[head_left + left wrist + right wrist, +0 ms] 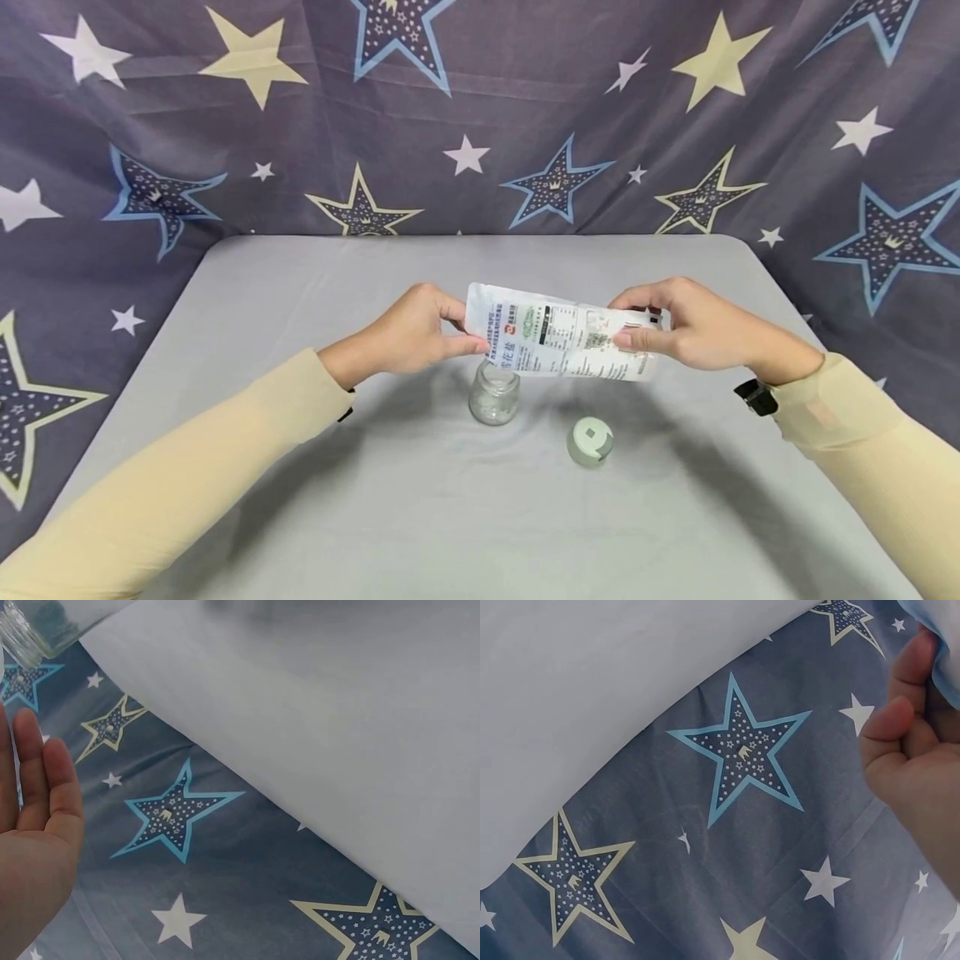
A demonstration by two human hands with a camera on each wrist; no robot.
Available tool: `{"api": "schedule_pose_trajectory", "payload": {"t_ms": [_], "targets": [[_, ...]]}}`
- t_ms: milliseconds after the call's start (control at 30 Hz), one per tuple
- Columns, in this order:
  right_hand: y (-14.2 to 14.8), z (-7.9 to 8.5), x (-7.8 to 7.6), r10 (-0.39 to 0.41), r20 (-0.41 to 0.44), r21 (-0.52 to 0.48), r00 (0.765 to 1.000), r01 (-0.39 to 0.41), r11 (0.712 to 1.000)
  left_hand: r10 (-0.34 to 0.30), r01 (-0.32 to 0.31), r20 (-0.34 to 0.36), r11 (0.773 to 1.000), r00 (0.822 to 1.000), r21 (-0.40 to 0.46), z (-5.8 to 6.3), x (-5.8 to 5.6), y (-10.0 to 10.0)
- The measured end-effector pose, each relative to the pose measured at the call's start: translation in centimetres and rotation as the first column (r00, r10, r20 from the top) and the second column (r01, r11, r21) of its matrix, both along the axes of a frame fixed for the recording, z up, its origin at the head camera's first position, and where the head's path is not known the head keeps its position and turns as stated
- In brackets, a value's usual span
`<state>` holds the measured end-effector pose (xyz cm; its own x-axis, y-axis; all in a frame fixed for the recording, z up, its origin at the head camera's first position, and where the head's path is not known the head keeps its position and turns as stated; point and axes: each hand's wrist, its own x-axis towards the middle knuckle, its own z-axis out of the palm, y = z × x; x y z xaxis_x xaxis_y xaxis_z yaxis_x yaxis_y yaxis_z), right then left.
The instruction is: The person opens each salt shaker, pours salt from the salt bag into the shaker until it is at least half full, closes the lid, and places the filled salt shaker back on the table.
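Note:
A white printed salt pouch (555, 337) is stretched sideways between my two hands. My left hand (412, 333) pinches its left end with thumb and fingers, right above an open glass jar (495, 398). The pouch's lower edge hides part of the jar's mouth. My right hand (693, 329) grips the other end, thumb on the printed face. In the left wrist view the jar (45, 630) shows at the top corner above my left fingers (61, 780). The right wrist view catches a corner of the pouch (943, 645) in my curled right fingers (915, 671).
A pale green lid (590, 440) lies on the grey cloth-covered table (480, 525), right of the jar and nearer to me. Behind the table hangs a dark curtain (480, 108) with a star pattern, which also runs down both sides.

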<state>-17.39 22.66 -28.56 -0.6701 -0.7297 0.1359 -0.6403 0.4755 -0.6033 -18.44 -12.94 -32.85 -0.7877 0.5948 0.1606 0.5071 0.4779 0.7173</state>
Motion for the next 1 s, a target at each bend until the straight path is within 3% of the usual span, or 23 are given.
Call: {"api": "schedule_pose_trajectory", "payload": {"t_ms": [700,1000], "targets": [[-0.7,1.3,0.0,0.017,-0.003,0.043,1.0,-0.017,0.999,-0.009,0.006,0.088,0.999,0.996,0.038,-0.4,0.1,-0.2],[-0.9,1.8,0.0,0.011,0.011,0.047,1.0,-0.011,0.999,-0.004,0.0,0.094,0.999,0.996,0.044,-0.6,-0.1,-0.1]]}}
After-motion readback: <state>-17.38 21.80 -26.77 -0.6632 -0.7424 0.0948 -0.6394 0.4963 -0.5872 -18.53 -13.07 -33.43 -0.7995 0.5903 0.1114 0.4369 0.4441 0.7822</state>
